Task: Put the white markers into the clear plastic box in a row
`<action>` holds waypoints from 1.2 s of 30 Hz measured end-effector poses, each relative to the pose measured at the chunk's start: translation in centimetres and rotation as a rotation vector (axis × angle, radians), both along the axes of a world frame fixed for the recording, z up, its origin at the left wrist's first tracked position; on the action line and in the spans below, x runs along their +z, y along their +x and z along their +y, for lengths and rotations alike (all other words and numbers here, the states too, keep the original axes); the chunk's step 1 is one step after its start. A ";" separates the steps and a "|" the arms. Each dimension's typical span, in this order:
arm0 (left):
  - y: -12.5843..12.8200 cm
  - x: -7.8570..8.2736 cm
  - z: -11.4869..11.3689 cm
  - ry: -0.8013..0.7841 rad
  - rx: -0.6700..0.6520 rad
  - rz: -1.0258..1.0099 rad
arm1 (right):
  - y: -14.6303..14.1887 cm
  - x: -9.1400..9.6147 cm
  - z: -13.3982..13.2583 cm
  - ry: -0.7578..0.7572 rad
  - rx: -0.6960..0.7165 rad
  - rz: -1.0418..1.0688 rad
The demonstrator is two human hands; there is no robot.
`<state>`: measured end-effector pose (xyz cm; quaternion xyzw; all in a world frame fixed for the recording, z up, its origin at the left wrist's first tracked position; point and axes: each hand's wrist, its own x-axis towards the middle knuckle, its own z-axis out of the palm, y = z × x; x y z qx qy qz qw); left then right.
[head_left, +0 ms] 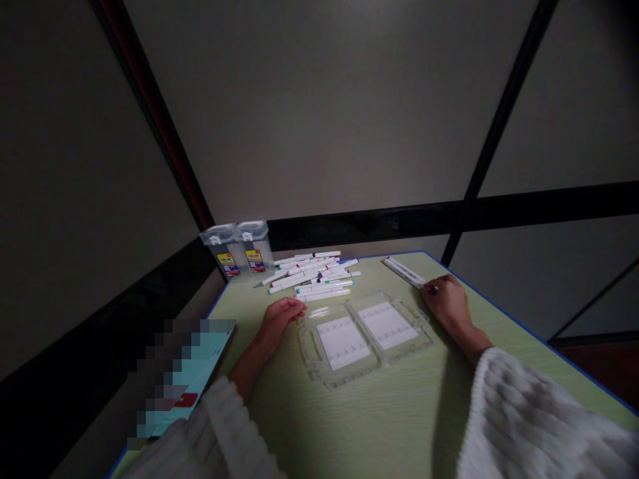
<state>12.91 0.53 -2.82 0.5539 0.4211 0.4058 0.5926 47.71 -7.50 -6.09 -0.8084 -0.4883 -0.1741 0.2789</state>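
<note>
My left hand is by the back left corner of a clear plastic case, its fingertips pressed together close to the case edge and a marker end. What they hold, if anything, is too small to make out. The case lies opened flat, with a white card in its left half and another white card in its right. To the right, my right hand is closed at the near end of a long white strip with dark print. A small dark tip shows by the fingers.
Several white markers with coloured ends lie piled behind the case. Two lidded clear containers stand at the back left corner. A turquoise flat item, partly pixelated, lies at the left edge. Wall panels rise behind the table.
</note>
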 end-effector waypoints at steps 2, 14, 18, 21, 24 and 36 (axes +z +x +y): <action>0.0 -0.1 0.1 0.005 -0.004 0.008 | 0.1 0.0 0.0 0.002 0.006 0.001; 0.0 -0.1 0.0 0.016 -0.003 -0.005 | 0.2 -0.3 0.0 0.039 0.035 0.000; 0.0 -0.1 0.0 0.013 -0.008 -0.007 | 0.2 -0.3 0.1 0.048 0.042 -0.003; 0.0 -0.1 0.0 0.015 -0.011 -0.004 | 0.2 -0.4 0.1 0.057 0.047 -0.002; -0.1 -0.2 0.0 0.018 -0.009 -0.003 | 0.2 -0.4 0.1 0.066 0.047 -0.001; 0.1 -0.2 0.1 0.013 -0.008 -0.006 | 0.3 -0.4 0.0 0.113 0.069 0.004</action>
